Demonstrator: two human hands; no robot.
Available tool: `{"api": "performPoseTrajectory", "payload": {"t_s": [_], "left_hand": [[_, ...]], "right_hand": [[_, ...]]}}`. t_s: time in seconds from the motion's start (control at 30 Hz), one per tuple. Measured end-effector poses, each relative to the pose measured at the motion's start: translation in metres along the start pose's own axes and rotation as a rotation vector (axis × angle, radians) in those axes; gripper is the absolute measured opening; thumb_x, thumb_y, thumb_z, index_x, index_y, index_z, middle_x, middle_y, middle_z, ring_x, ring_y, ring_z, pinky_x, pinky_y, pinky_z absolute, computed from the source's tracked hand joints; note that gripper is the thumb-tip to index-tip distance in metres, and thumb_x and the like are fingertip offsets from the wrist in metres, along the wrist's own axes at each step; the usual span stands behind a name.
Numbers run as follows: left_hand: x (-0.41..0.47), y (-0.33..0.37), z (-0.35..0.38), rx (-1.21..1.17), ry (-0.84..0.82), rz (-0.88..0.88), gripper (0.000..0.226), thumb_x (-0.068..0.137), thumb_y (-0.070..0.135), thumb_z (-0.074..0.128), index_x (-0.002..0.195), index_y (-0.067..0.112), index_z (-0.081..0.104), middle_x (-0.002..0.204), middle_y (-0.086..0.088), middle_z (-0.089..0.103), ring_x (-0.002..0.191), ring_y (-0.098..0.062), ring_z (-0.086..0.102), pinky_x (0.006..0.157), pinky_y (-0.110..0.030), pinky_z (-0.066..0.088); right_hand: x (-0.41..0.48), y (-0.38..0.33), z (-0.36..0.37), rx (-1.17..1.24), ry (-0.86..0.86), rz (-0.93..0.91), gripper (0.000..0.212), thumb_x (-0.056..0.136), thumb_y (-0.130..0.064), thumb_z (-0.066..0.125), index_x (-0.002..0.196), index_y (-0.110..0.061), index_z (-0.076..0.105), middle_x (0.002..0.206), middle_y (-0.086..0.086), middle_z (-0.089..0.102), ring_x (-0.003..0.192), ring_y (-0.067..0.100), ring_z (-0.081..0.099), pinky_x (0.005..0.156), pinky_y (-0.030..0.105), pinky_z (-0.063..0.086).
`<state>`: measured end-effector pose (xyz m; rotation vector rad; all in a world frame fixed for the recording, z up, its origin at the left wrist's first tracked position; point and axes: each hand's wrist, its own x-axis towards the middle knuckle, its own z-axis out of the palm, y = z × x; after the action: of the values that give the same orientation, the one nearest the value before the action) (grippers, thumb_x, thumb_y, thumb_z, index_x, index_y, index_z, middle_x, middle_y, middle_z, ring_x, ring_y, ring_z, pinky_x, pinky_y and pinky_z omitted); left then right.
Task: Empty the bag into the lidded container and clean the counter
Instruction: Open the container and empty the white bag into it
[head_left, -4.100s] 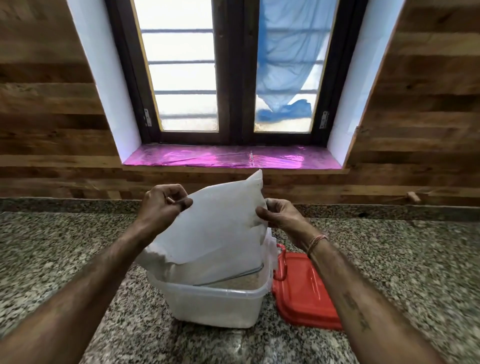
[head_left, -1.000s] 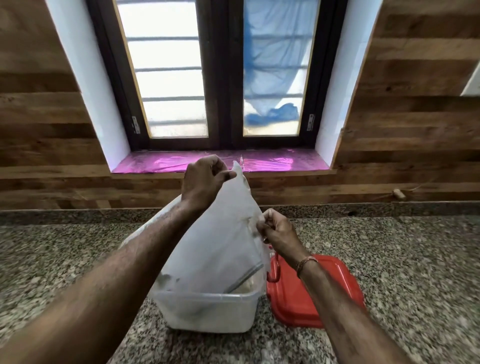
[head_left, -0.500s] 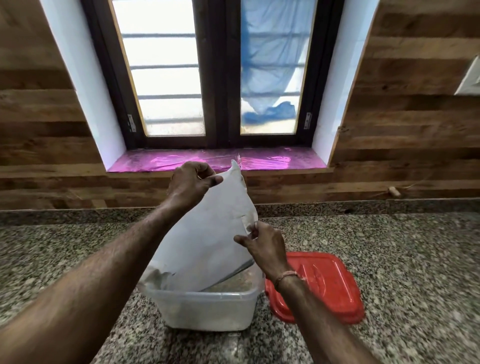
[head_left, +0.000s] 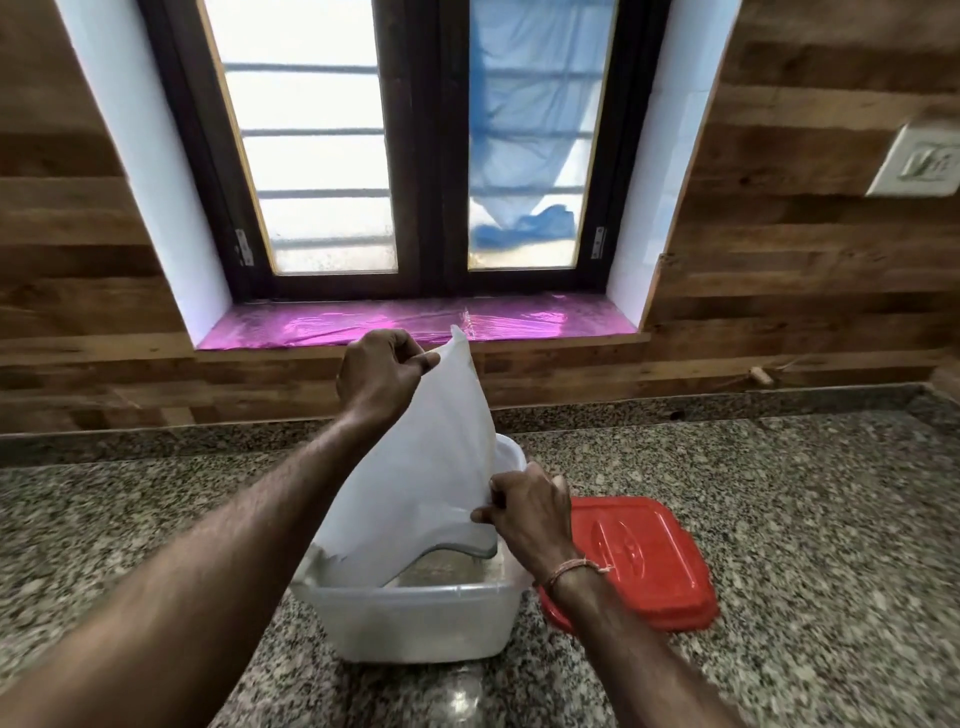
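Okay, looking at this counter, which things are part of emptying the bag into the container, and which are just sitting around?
In the job:
bag, gripped by left hand and right hand
container, open below the bag
red lid, off, beside the container
counter

Just there:
pink sill liner
wall switch
blue cloth at the window

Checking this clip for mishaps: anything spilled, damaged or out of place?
Nothing stands out. Both hands hold the bag upended into the open container; the red lid lies flat beside it, and no spill shows on the counter.
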<state>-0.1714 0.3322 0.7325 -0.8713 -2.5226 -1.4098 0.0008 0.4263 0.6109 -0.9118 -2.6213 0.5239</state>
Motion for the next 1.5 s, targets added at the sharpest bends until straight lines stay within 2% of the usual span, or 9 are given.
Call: {"api": "performPoseTrajectory", "payload": {"t_s": [0.17, 0.33, 0.43, 0.6, 0.8, 1.0, 1.13, 1.37, 1.5], "left_hand": [[-0.008, -0.016, -0.009, -0.065, -0.259, 0.129, 0.009, 0.081, 0.019, 0.080, 0.087, 0.025, 0.079, 0.086, 0.005, 0.076, 0.083, -0.012, 0.072, 0.076, -0.035, 0.062], [-0.022, -0.021, -0.012, -0.076, -0.279, 0.199, 0.015, 0.078, 0.016, 0.085, 0.090, 0.024, 0.082, 0.085, 0.006, 0.070, 0.079, -0.011, 0.065, 0.066, -0.021, 0.050], [-0.028, -0.022, -0.016, -0.097, -0.261, 0.206, 0.011, 0.076, 0.016, 0.087, 0.083, 0.022, 0.081, 0.076, 0.009, 0.073, 0.067, -0.004, 0.064, 0.059, -0.019, 0.047], [-0.029, -0.023, -0.025, -0.135, -0.249, 0.165, 0.013, 0.073, 0.020, 0.089, 0.077, 0.019, 0.077, 0.072, 0.004, 0.074, 0.068, -0.013, 0.069, 0.060, -0.030, 0.054], [-0.034, -0.038, -0.038, 0.073, -0.430, 0.185, 0.016, 0.073, 0.029, 0.088, 0.077, 0.023, 0.074, 0.071, 0.008, 0.070, 0.062, -0.008, 0.062, 0.052, -0.025, 0.051], [-0.037, -0.056, -0.064, 0.261, -0.352, 0.235, 0.013, 0.074, 0.041, 0.084, 0.076, 0.030, 0.076, 0.072, 0.015, 0.070, 0.071, -0.008, 0.066, 0.065, -0.030, 0.052], [-0.035, -0.046, -0.069, 0.336, -0.349, 0.238, 0.026, 0.075, 0.050, 0.082, 0.089, 0.029, 0.074, 0.090, 0.015, 0.072, 0.087, -0.013, 0.066, 0.075, -0.033, 0.053], [-0.029, -0.066, -0.086, 0.273, -0.295, 0.159, 0.005, 0.078, 0.032, 0.083, 0.080, 0.033, 0.079, 0.076, 0.022, 0.070, 0.084, -0.006, 0.066, 0.069, -0.026, 0.044], [-0.026, -0.060, -0.073, 0.169, -0.156, 0.254, 0.021, 0.084, 0.021, 0.078, 0.103, 0.031, 0.076, 0.105, 0.010, 0.076, 0.100, -0.017, 0.070, 0.081, -0.034, 0.056]], "right_hand": [[0.011, 0.005, -0.028, 0.326, 0.120, -0.018, 0.039, 0.080, -0.066, 0.071, 0.080, -0.028, 0.065, 0.082, -0.011, 0.069, 0.073, 0.010, 0.064, 0.065, 0.033, 0.051], [0.047, -0.034, -0.079, 0.564, 0.259, -0.220, 0.076, 0.089, -0.073, 0.054, 0.155, -0.041, 0.033, 0.151, -0.005, 0.053, 0.119, 0.016, 0.065, 0.092, 0.037, 0.057], [0.068, -0.044, -0.097, 0.216, 0.040, -0.298, 0.053, 0.096, -0.067, 0.051, 0.133, -0.033, 0.068, 0.145, -0.007, 0.063, 0.138, 0.017, 0.055, 0.109, 0.041, 0.049], [0.071, -0.038, -0.100, -0.116, 0.218, -0.432, 0.050, 0.098, -0.046, 0.061, 0.144, -0.026, 0.059, 0.161, 0.001, 0.045, 0.150, 0.024, 0.039, 0.115, 0.045, 0.037], [0.067, -0.024, -0.099, -0.061, 0.255, -0.320, 0.015, 0.079, -0.031, 0.085, 0.073, -0.022, 0.075, 0.086, -0.004, 0.077, 0.101, 0.020, 0.071, 0.087, 0.039, 0.053], [0.053, -0.054, -0.072, -0.143, 0.151, -0.418, 0.026, 0.085, -0.046, 0.077, 0.106, -0.033, 0.072, 0.112, -0.013, 0.075, 0.128, 0.014, 0.059, 0.119, 0.057, 0.020], [0.055, -0.071, -0.061, -0.112, 0.224, -0.404, 0.019, 0.086, -0.039, 0.079, 0.076, -0.024, 0.072, 0.080, -0.009, 0.079, 0.088, 0.018, 0.075, 0.105, 0.045, 0.036], [0.056, -0.073, -0.069, -0.075, 0.169, -0.383, 0.022, 0.084, -0.046, 0.080, 0.086, -0.025, 0.072, 0.083, -0.003, 0.078, 0.084, 0.022, 0.073, 0.073, 0.033, 0.047], [0.057, -0.078, -0.072, 0.036, 0.229, -0.367, 0.016, 0.084, -0.030, 0.083, 0.076, -0.020, 0.074, 0.078, -0.007, 0.078, 0.077, 0.012, 0.073, 0.062, 0.026, 0.048]]}}
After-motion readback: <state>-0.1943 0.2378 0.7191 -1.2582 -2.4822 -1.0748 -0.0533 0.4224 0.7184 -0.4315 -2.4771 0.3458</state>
